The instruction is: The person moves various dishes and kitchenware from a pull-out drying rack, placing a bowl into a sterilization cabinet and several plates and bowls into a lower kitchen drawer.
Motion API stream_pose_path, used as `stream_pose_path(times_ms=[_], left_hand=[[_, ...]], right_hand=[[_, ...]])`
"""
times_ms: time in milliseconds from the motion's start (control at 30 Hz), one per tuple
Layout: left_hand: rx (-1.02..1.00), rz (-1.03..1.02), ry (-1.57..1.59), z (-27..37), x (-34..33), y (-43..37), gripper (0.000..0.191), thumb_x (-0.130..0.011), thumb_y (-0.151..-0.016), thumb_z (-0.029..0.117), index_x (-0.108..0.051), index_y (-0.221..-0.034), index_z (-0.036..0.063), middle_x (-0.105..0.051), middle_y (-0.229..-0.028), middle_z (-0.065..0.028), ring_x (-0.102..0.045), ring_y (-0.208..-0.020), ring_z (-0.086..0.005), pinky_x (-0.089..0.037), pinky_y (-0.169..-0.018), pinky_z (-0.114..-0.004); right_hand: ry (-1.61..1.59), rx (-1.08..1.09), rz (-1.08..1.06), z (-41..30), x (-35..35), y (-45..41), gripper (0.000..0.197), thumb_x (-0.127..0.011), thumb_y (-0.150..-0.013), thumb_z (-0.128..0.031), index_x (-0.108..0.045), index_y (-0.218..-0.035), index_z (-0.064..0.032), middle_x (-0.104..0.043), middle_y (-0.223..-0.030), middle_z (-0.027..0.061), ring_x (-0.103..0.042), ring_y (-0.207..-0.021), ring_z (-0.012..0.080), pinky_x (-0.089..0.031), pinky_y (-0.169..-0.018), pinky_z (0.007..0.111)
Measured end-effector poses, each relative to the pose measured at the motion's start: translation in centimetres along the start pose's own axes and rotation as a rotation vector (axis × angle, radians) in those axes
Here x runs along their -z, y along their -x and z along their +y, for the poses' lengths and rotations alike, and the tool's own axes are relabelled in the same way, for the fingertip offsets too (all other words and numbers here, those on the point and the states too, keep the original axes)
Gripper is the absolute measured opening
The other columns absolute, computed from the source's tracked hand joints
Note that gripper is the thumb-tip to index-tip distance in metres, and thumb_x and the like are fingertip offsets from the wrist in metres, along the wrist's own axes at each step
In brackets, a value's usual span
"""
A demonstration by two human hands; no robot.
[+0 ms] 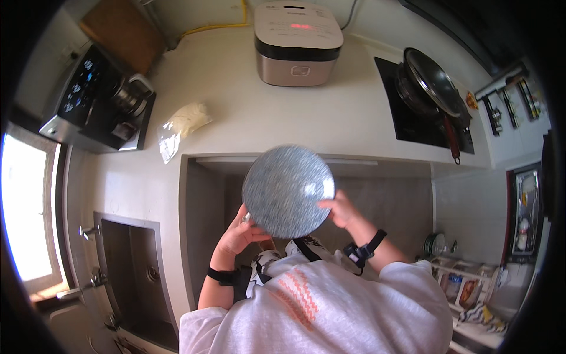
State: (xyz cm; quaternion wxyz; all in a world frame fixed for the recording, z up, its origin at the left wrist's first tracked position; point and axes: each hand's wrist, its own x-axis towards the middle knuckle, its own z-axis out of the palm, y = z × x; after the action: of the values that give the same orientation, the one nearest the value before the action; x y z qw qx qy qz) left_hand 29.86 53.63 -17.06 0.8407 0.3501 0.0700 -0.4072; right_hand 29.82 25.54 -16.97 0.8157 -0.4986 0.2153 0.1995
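Note:
A round plate with a streaked grey-blue surface [287,190] is held up in front of me, its near part over my lap and its far edge overlapping the counter's front edge. My left hand [241,232] supports its lower left rim, with the thumb near the edge and other fingers partly beneath. On the right rim is my right hand [340,210], its thumb lying over the surface and the other fingers mostly hidden under it. Both wrists wear black straps. A clear plastic bag with pale contents [183,121] lies on the counter beyond my left hand.
A rice cooker [298,66] stands at the back of the counter [230,110]. At the left are a coffee machine [79,97], a wooden board [121,33] and a sink [132,274]. Right, a lidded frying pan [433,84] rests on a black cooktop [389,84]; below it stands a rack [464,265].

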Motion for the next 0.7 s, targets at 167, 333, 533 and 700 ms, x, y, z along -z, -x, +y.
stream_pose_path(times_ms=[167,333,533,700], left_hand=[[0.184,0.100,-0.027,-2.2,4.8,0.6,0.059,-0.059,-0.071,0.013,-0.033,-0.123,0.0063,-0.049,-0.110,-0.0090,-0.053,-0.094,-0.0244,-0.046,-0.077,-0.041],[0.237,0.344,-0.136,-7.2,7.2,1.1,0.043,-0.052,-0.069,-0.001,-0.045,-0.111,0.0049,-0.056,-0.097,-0.0078,-0.057,-0.085,-0.0219,-0.051,-0.064,-0.034],[0.091,0.693,-0.110,-14.0,9.9,-2.4,0.038,-0.050,-0.066,-0.008,-0.048,-0.103,0.0028,-0.057,-0.090,-0.0066,-0.058,-0.078,-0.0200,-0.050,-0.055,-0.029],[-0.157,0.728,0.067,-17.8,14.1,-3.5,0.039,-0.048,-0.066,-0.009,-0.047,-0.104,0.0004,-0.056,-0.093,-0.0102,-0.057,-0.079,-0.0225,-0.050,-0.062,-0.032]], right_hand=[[0.066,-0.242,0.010,7.5,-0.3,1.9,0.034,-0.053,-0.068,-0.001,-0.049,-0.102,0.0017,-0.057,-0.089,0.0094,-0.057,-0.074,0.0168,-0.050,-0.060,0.031],[0.120,-0.387,-0.028,11.3,1.8,0.6,0.036,-0.057,-0.070,-0.007,-0.048,-0.105,0.0004,-0.056,-0.095,0.0094,-0.057,-0.078,0.0174,-0.050,-0.063,0.032],[0.207,-0.582,-0.178,16.1,8.8,-7.1,0.051,-0.062,-0.072,-0.019,-0.041,-0.114,-0.0013,-0.052,-0.105,0.0103,-0.056,-0.087,0.0197,-0.048,-0.071,0.033],[0.239,-0.247,-0.232,16.2,11.3,-14.5,0.046,-0.055,-0.080,-0.019,-0.036,-0.121,-0.0085,-0.050,-0.108,0.0097,-0.055,-0.088,0.0176,-0.046,-0.075,0.029]])
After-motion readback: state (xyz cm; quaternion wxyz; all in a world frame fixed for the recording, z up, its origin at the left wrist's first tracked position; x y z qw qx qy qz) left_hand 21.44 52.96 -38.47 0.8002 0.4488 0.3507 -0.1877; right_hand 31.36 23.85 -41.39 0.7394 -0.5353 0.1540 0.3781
